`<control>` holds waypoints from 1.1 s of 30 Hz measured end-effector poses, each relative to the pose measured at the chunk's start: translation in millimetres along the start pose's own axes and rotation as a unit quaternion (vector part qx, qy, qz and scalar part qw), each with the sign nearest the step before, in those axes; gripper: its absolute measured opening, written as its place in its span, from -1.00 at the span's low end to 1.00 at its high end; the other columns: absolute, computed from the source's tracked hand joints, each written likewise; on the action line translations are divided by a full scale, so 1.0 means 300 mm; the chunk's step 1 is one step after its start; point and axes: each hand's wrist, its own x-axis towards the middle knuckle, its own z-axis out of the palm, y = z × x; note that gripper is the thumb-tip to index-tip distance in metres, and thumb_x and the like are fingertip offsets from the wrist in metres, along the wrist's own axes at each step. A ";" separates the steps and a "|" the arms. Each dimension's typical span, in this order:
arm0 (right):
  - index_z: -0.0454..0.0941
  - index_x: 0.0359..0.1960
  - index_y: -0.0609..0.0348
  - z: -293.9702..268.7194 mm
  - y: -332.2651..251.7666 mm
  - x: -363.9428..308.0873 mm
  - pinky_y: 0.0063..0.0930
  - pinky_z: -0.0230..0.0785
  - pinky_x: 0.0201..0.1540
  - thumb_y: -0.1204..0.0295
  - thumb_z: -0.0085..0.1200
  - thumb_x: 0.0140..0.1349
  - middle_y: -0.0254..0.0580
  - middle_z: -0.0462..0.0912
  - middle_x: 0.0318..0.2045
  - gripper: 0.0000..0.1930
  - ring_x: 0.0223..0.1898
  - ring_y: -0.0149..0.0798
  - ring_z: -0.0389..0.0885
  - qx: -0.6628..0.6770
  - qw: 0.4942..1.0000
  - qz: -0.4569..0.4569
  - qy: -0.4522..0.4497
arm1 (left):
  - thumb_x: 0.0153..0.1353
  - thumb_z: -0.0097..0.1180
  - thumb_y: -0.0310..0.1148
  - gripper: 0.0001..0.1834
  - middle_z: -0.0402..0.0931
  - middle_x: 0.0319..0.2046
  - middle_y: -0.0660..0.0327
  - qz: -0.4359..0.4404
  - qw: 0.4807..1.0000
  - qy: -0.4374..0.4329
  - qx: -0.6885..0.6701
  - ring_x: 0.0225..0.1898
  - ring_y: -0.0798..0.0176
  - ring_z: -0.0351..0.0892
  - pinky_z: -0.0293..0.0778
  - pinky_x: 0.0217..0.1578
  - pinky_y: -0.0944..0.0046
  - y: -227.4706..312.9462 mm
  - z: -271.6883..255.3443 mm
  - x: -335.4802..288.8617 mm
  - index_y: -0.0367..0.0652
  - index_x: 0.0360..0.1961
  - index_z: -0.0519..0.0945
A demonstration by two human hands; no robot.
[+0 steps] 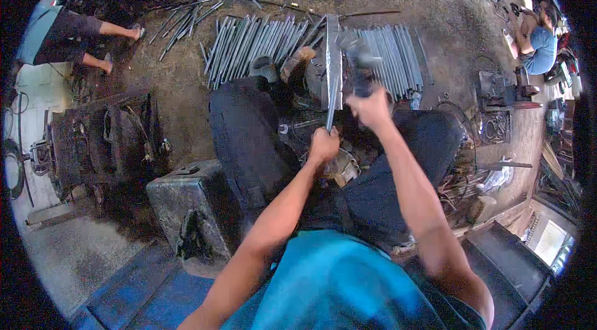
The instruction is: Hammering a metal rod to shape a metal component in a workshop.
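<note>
My left hand (324, 144) is closed round the lower end of a thin grey metal rod (334, 99). The rod lies along a long, upright-running metal bar (334, 50) with a shiny worn face, between my knees. My right hand (371, 106) grips the dark handle of a hammer (359, 53), whose head is smeared by motion just right of the bar. Beyond the bar, many grey metal rods lie side by side in a left pile (255, 47) and a right pile (392, 59).
A grey metal cup (264, 69) stands by my left knee. A worn metal box (189, 206) is at my left, with a rusty machine (106, 143) beyond it. Loose rods (186, 22) lie farther left. One person (68, 35) is at the far left, another (538, 41) sits far right.
</note>
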 end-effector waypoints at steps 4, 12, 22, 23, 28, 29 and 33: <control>0.53 -0.67 0.36 0.048 0.063 0.037 -0.42 0.28 -0.70 0.56 0.13 -0.16 -0.12 0.53 -0.71 -0.91 -0.76 -0.30 0.46 0.024 0.973 0.199 -0.112 | 0.24 0.01 -0.15 -0.51 0.51 -0.45 -0.37 0.000 0.999 -0.046 -0.002 -0.26 -0.32 0.58 0.47 -0.24 -0.09 -0.015 -0.021 0.022 -0.51 -0.45 0.56; 0.48 -0.42 0.33 -0.130 -0.592 0.131 -0.52 0.24 -0.67 0.58 0.18 -0.11 -0.24 0.50 -0.68 -0.82 -0.75 -0.42 0.39 0.053 0.991 -0.044 -0.117 | 0.23 0.08 0.04 -0.44 0.54 -0.54 -0.14 -0.046 0.992 -0.070 -0.092 -0.35 -0.12 0.62 0.41 -0.26 0.02 0.006 -0.032 -0.003 -0.39 -0.47 0.54; 0.43 -0.43 0.16 -0.058 -0.515 0.066 -0.49 0.35 -0.48 0.59 0.20 -0.09 -0.22 0.52 -0.58 -0.80 -0.57 -0.36 0.51 0.246 0.913 -0.290 -0.150 | 0.24 0.11 0.00 -0.47 0.44 -0.68 0.04 -0.074 0.989 -0.066 -0.107 -0.56 0.10 0.45 0.34 -0.44 0.05 0.006 -0.057 0.000 -0.33 -0.59 0.49; 0.44 -0.41 0.15 -0.027 -0.310 0.022 -0.48 0.36 -0.48 0.57 0.24 -0.12 -0.25 0.52 -0.58 -0.77 -0.58 -0.37 0.49 0.176 0.979 -0.091 -0.056 | 0.25 0.10 0.00 -0.46 0.37 -0.73 0.16 -0.066 0.989 -0.062 -0.121 -0.64 0.26 0.32 0.28 -0.52 0.08 0.015 -0.050 -0.005 -0.28 -0.65 0.45; 0.47 -0.70 0.28 0.039 0.060 0.062 -0.39 0.30 -0.70 0.59 0.14 -0.16 -0.23 0.48 -0.73 -0.91 -0.75 -0.32 0.43 0.064 0.974 0.209 -0.063 | 0.24 0.11 0.01 -0.45 0.44 -0.70 0.10 -0.047 0.992 -0.044 -0.108 -0.62 0.20 0.36 0.31 -0.49 0.04 0.012 -0.033 0.021 -0.32 -0.62 0.49; 0.48 -0.71 0.30 0.029 -0.007 0.079 -0.39 0.28 -0.73 0.60 0.13 -0.16 -0.22 0.47 -0.74 -0.91 -0.79 -0.32 0.40 0.086 0.972 0.214 -0.056 | 0.23 0.11 0.03 -0.44 0.45 -0.69 0.08 -0.075 0.991 -0.047 -0.101 -0.61 0.17 0.38 0.33 -0.47 0.05 -0.004 -0.031 -0.002 -0.34 -0.60 0.50; 0.47 -0.68 0.30 -0.063 -0.274 0.165 -0.48 0.27 -0.71 0.57 0.12 -0.10 -0.19 0.48 -0.74 -0.89 -0.78 -0.38 0.40 0.040 0.992 0.060 -0.099 | 0.24 0.05 0.09 -0.40 0.55 -0.56 -0.14 -0.019 0.999 -0.005 -0.039 -0.42 -0.16 0.59 0.42 -0.32 0.00 0.019 -0.047 -0.021 -0.38 -0.50 0.55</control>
